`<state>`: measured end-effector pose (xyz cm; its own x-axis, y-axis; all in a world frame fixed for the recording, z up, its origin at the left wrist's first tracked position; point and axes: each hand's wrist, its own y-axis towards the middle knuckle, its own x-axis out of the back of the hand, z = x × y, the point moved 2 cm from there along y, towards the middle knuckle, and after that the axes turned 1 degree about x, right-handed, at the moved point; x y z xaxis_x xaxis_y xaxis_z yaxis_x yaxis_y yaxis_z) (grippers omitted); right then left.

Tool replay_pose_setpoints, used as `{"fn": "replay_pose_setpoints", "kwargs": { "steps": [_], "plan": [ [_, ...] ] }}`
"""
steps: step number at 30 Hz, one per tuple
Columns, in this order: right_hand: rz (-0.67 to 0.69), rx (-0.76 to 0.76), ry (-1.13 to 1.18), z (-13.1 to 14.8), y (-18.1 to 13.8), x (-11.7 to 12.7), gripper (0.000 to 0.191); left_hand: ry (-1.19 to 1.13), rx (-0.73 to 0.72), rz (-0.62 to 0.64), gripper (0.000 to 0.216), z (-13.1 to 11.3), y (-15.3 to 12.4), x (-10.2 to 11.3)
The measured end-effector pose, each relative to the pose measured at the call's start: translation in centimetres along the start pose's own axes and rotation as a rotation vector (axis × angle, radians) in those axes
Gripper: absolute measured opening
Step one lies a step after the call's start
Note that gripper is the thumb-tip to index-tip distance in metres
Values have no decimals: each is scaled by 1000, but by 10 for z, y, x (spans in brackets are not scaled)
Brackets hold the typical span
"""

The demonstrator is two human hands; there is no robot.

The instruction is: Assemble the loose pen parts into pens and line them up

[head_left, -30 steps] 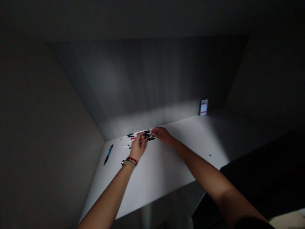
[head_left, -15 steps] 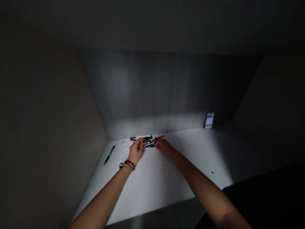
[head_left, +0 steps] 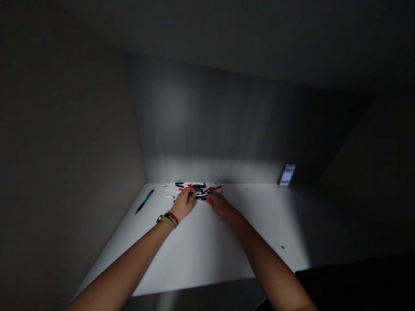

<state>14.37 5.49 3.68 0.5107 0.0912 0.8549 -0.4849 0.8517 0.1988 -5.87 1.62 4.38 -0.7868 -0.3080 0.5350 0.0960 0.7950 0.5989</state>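
A pile of small pen parts (head_left: pixel 201 198) in black, red, white and blue lies near the back of the white surface. My left hand (head_left: pixel 183 204), with bands on its wrist, is at the pile's left front, its fingers bent together in a pinch; a dark bit shows by the fingertips, too small to name. At the right front edge of the pile, my right hand (head_left: pixel 221 204) has its fingers curled closed, and what they hold, if anything, is hidden. A blue and black pen (head_left: pixel 145 201) lies apart, left of both hands.
The white tabletop (head_left: pixel 194 250) meets a grey back panel (head_left: pixel 207 125) and a side wall (head_left: pixel 106 172) on the left. Against the back panel at right leans a pixelated upright object (head_left: pixel 287 175). A small dark piece (head_left: pixel 282 247) lies at front right.
The camera view has tilted and shifted a little. Both hands stay at the pile, their fingers slightly moved, and the blue and black pen lies in its same place.
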Motion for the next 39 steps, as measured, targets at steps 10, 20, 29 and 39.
{"fn": "replay_pose_setpoints", "kwargs": {
  "steps": [10,20,29,39],
  "plan": [
    [-16,-4,29,-2,3,3,12,81,-5,11,35,7,-1,4],
    [-34,-8,26,-2,1,-1,17,93,-57,75,32,18,-3,0],
    [60,78,36,1,1,1,17,319,-15,258,20,6,-7,1],
    [100,82,91,5,1,0,18,424,-45,359,19,-7,-5,1]
  ]
}}
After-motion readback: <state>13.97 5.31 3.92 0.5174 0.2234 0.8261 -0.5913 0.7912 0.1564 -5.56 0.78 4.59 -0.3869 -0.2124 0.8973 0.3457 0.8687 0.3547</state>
